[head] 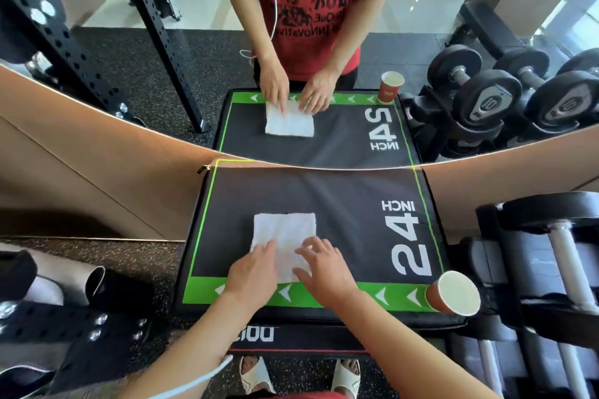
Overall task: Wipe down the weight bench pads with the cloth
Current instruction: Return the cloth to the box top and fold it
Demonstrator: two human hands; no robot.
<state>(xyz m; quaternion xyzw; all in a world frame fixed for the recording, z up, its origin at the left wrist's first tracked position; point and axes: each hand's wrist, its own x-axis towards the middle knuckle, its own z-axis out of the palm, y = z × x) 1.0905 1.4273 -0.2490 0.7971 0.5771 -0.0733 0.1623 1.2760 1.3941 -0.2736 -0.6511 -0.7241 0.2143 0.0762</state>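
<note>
A folded white cloth lies flat on the black pad marked "24 INCH", which has a green band along its near edge. My left hand rests on the cloth's near left corner, fingers flat and spread. My right hand presses the cloth's near right part, fingers apart. Neither hand closes around the cloth. A mirror directly ahead repeats the pad, cloth and hands.
A red paper cup stands on the pad's near right corner. Dumbbells on a rack fill the right side. A black perforated rack frame sits at the near left. The mirror's wooden base runs behind the pad.
</note>
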